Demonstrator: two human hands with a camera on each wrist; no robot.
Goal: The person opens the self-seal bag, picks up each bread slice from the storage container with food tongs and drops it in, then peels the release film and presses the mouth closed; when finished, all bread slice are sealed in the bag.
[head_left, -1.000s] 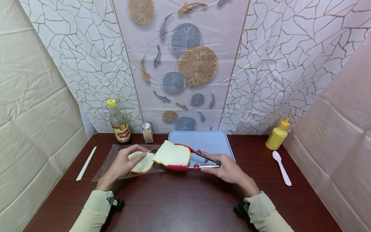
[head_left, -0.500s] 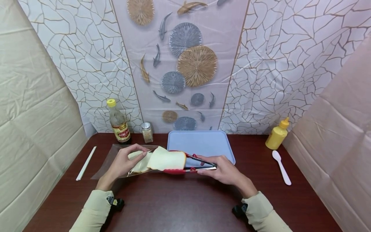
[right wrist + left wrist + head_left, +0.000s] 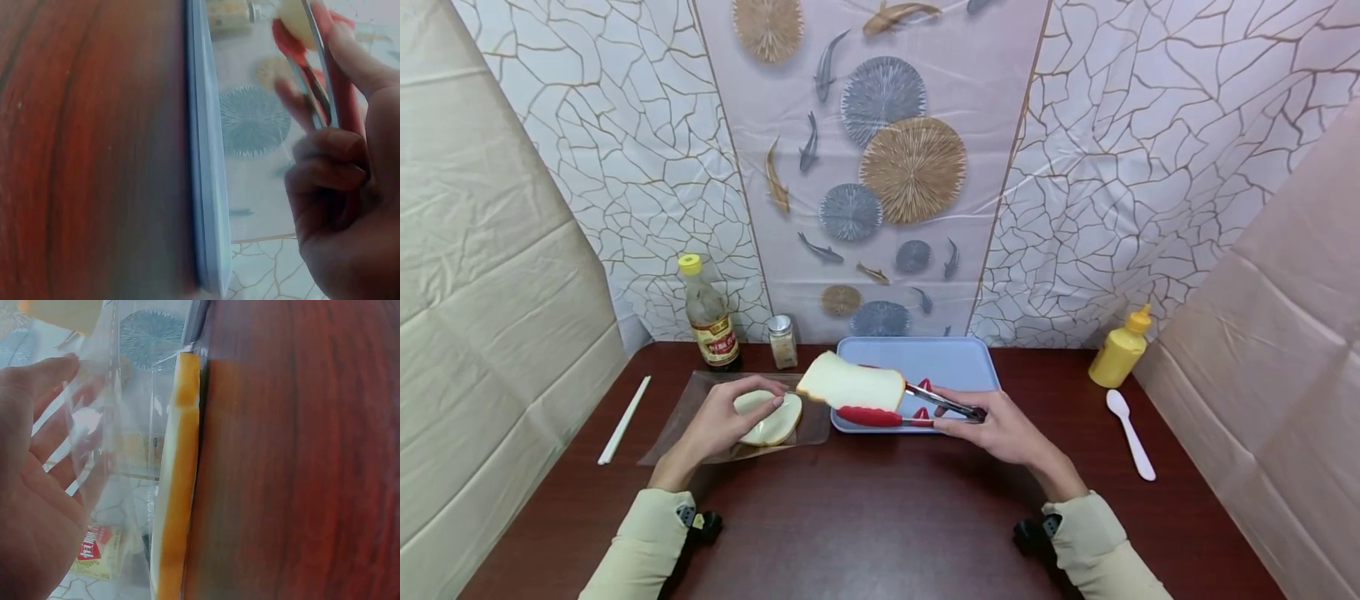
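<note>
In the head view my left hand (image 3: 718, 423) pinches the upper film of a clear plastic bag (image 3: 679, 417) near its right-hand mouth, raising it. A slice of bread (image 3: 777, 423) lies inside the bag; its crust edge (image 3: 179, 481) shows upright in the left wrist view. My right hand (image 3: 1006, 427) grips red-tipped tongs (image 3: 871, 417), also visible in the right wrist view with fingers wrapped round the handle. Between the tongs' heads is a second bread slice (image 3: 856, 387), lifted above the left side of a blue tray (image 3: 917, 350), its left end close to the bag's mouth.
A sauce bottle (image 3: 713, 329) with a yellow cap and a small seasoning jar (image 3: 782, 343) stand at the back left. Chopsticks (image 3: 625, 421) lie far left. At the right are a yellow squeeze bottle (image 3: 1117, 354) and a white spoon (image 3: 1130, 437).
The tongs with the bread slice first moved left and down to the bag's mouth, then back right and up. My left hand has stayed almost still on the bag.
</note>
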